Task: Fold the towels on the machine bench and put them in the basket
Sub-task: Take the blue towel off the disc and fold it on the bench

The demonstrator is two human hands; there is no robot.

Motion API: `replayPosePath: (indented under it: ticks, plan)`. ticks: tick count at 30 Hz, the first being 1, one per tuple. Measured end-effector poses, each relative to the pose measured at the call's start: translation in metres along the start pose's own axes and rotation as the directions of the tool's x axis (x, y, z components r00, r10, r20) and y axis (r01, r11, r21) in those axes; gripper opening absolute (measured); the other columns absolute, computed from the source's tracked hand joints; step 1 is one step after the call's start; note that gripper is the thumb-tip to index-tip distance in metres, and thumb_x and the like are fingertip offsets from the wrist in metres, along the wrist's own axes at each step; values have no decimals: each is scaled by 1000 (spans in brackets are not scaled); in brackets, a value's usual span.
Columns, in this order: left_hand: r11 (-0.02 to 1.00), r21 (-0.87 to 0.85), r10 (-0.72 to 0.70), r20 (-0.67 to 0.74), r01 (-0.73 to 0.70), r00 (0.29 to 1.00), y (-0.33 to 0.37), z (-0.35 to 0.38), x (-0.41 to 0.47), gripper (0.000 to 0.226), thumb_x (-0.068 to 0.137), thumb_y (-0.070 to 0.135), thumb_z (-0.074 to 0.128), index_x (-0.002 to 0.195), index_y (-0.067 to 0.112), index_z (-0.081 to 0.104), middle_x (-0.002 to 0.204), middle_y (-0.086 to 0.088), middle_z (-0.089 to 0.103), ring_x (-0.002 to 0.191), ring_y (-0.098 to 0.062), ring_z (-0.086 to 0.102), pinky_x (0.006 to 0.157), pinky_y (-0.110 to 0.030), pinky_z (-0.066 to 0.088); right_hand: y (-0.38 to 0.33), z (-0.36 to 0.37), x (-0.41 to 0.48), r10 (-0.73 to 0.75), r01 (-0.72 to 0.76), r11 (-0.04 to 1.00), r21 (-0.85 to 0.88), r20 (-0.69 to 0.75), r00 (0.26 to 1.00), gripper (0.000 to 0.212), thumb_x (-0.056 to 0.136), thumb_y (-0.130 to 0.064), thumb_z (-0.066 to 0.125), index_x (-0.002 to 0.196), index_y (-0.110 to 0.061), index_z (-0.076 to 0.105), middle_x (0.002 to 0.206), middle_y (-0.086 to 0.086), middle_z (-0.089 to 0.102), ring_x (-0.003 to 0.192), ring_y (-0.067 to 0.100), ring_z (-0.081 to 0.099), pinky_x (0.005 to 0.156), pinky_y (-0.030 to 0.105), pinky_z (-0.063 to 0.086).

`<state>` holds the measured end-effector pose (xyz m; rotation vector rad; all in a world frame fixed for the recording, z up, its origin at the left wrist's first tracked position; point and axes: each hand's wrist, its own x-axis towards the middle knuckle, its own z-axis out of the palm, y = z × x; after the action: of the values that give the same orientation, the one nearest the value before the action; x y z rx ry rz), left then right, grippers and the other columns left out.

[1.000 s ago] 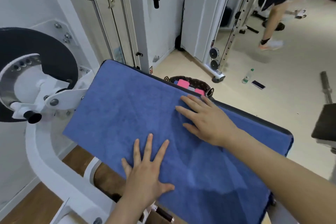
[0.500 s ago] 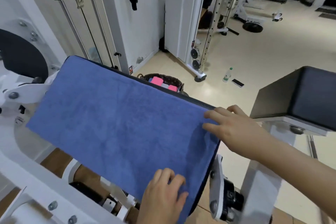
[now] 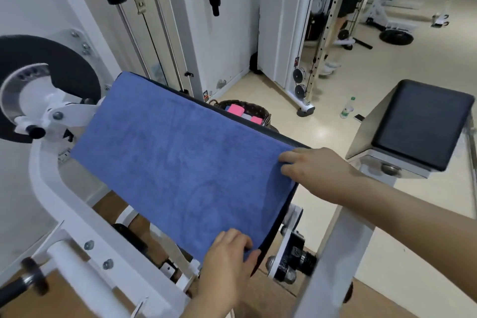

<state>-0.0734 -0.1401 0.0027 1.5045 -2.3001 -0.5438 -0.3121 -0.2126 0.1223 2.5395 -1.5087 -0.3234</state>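
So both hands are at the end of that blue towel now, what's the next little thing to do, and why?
Probably lift that end and carry it across to the far end, folding the towel in half. The blue towel lies flat along the bench, the left hand pinches its near corner and the right hand its far corner. The basket behind already holds folded towels.
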Motion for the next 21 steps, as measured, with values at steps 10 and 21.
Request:
replayPosePath:
  ticks: [10, 21]
  plan:
    - [880, -340, -321, 90, 332, 943, -4, -27, 11, 23, 89, 20, 59, 66, 17, 60, 57, 11, 58, 60, -2, 54, 57, -18, 39, -5, -11, 2, 16, -18, 1000, 23, 44, 999, 30, 86, 2, 35, 108, -14, 47, 113, 0, 51, 100, 21, 50, 61, 32, 35]
    - [637, -646, -384, 208, 421, 900, -26, -51, 19, 12, 96, 20, 59, 85, 16, 64, 64, -3, 48, 62, -10, 44, 62, -21, 38, 1, -36, 36, 39, -53, 994, 97, 144, 989, 22, 87, -35, 59, 105, -21, 57, 103, -3, 55, 97, 18, 53, 73, 28, 42]
